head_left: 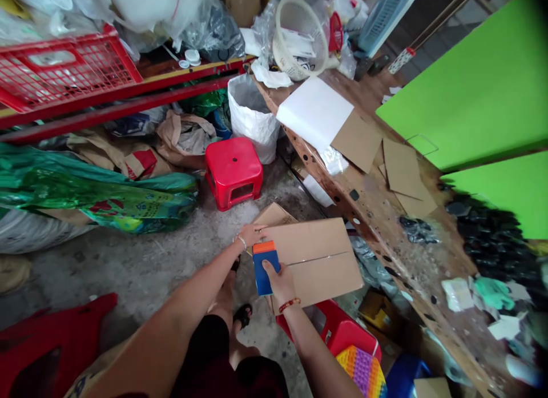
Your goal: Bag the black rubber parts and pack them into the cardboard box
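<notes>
A closed cardboard box (319, 275) sits tilted in front of me, with a dark line along its middle seam. My left hand (252, 236) is at its far left corner, fingers on the cardboard edge beside a brown flap (274, 214); the fingertips are partly hidden. My right hand (280, 281) grips a flat blue block with an orange end (265, 264), thumb on its face, against the box's left side. What exactly this block is I cannot make out. Under the box's near side shows a red plastic stool (349, 329).
Another red stool (234, 164) stands on the concrete floor by a white sack (252, 115). A wooden bench (363, 204) on the right carries cardboard sheets (405, 167) and black bundles (492, 238). Green bags (107, 189) lie left, below a red crate (64, 64).
</notes>
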